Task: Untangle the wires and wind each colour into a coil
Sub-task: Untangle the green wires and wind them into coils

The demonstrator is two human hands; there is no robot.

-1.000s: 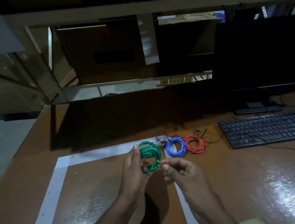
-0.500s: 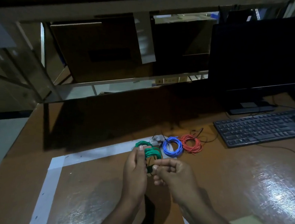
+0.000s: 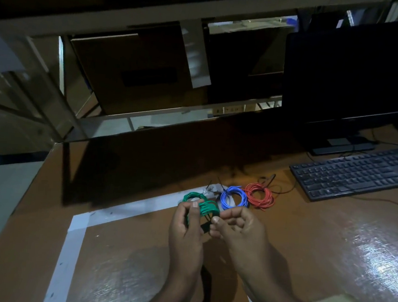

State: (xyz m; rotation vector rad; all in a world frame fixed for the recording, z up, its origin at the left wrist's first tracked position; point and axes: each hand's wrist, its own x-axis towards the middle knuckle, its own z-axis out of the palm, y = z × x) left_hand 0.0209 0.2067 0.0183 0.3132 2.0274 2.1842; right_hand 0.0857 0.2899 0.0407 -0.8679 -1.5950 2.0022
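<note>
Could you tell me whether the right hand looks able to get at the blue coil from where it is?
Probably yes: the blue coil lies uncovered on the table just beyond the right hand, though its fingers are busy at the green coil.

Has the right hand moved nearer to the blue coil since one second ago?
Yes. The right hand has gone up and forward; its knuckles now almost reach the blue coil lying on the table, where earlier a clear gap separated them.
</note>
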